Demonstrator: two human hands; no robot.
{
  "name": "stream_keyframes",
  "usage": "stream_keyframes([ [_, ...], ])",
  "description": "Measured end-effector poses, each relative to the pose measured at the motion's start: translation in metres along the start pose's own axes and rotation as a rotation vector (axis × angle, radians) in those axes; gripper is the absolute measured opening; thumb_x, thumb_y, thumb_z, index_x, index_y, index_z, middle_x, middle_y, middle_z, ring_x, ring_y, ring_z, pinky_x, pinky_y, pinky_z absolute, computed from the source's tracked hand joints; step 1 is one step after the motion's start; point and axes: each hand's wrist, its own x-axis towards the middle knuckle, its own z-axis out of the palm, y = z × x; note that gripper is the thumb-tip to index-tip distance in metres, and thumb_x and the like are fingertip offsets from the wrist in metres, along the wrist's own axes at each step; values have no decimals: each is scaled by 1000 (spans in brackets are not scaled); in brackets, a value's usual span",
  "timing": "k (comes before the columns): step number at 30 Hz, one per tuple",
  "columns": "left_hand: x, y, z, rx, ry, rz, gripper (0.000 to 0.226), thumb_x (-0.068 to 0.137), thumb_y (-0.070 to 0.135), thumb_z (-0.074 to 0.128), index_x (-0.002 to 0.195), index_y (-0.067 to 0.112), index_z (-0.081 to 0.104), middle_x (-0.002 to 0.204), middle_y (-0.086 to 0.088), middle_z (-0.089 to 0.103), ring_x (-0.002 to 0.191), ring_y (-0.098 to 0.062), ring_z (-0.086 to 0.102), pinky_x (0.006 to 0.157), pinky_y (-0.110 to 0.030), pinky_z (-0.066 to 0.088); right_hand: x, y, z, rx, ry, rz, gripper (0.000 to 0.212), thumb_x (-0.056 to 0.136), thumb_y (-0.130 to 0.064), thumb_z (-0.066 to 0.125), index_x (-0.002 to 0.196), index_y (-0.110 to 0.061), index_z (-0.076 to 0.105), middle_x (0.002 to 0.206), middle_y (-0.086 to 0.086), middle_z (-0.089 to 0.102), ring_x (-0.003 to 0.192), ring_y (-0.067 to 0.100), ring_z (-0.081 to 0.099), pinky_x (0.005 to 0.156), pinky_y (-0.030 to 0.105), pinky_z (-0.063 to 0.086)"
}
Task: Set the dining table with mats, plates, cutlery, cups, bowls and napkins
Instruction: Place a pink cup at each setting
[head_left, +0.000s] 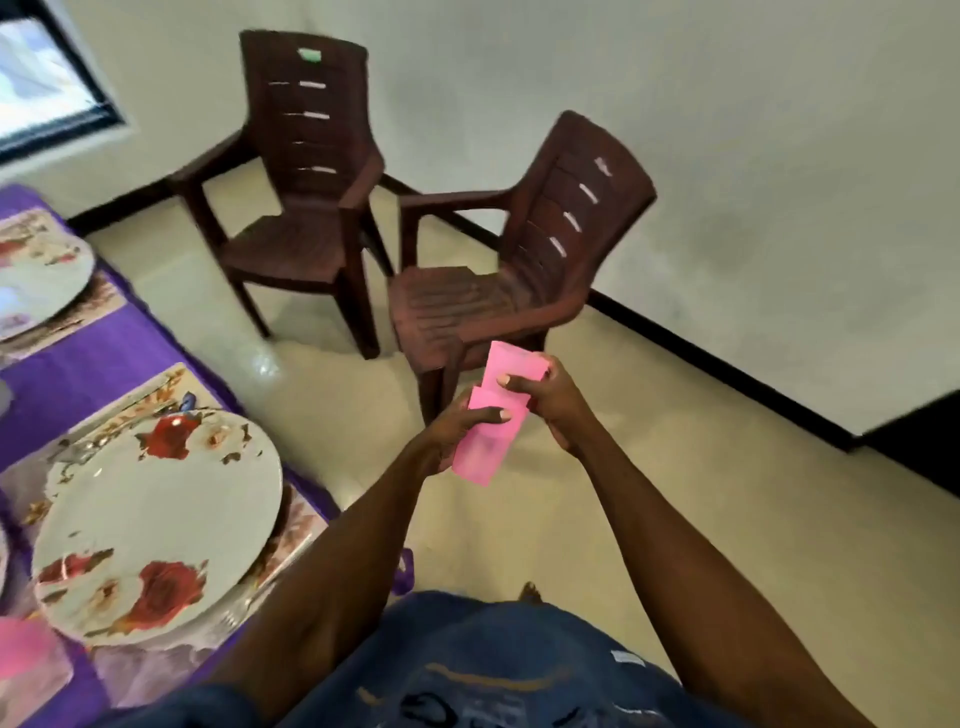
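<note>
I hold pink napkins out over the floor, away from the table. My left hand (457, 431) grips the lower pink napkin (480, 452), thumb across its top. My right hand (545, 402) pinches the upper pink napkin (514, 366), which overlaps the lower one. On the table at left, a white plate with red roses (156, 525) lies on a floral mat (171, 382). A second rose plate (36, 275) sits farther back on another mat (98, 301).
The table carries a purple cloth (72, 374) along the left edge. Something pink (26, 649) lies at the bottom left corner. Two brown plastic chairs (306, 208) (519, 291) stand on the tiled floor ahead, near the white wall.
</note>
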Motion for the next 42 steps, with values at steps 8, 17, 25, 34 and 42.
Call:
stream_keyframes([
  [8, 39, 29, -80, -14, 360, 156, 46, 73, 21, 79, 116, 13, 66, 109, -20, 69, 94, -31, 65, 88, -52, 51, 127, -36, 84, -159, -253, -40, 70, 56, -27, 90, 116, -19, 55, 113, 7, 68, 103, 28, 67, 83, 52, 57],
  [17, 54, 55, -215, -99, 868, 241, 78, 58, 37, 88, 125, 29, 47, 116, -4, 61, 106, -25, 61, 87, -50, 57, 224, -58, 252, -219, -528, -39, 72, 56, -26, 88, 119, -12, 57, 109, 11, 68, 100, 30, 67, 77, 47, 60],
  [25, 9, 71, -318, -435, 1398, 315, 65, 55, 17, 89, 111, 17, 56, 105, -10, 67, 94, -25, 65, 79, -39, 56, 258, -79, 412, 32, -799, 234, 40, 77, -10, 73, 116, -9, 64, 104, 10, 68, 92, 24, 67, 76, 35, 56],
  [34, -58, 46, -337, -672, 2044, 317, 60, 72, 18, 84, 124, 16, 53, 119, -6, 61, 107, -21, 58, 91, -33, 50, 219, -23, 546, -270, -1179, 400, 72, 61, -15, 84, 125, 0, 54, 104, 14, 64, 89, 26, 63, 64, 32, 54],
  [42, -62, 61, -345, -986, 2487, 420, 54, 75, 26, 81, 119, 21, 51, 119, -6, 58, 110, -26, 55, 81, -34, 53, 207, 6, 612, -559, -1475, 231, 68, 62, -22, 88, 118, -14, 50, 108, 5, 65, 94, 21, 66, 69, 36, 58],
])
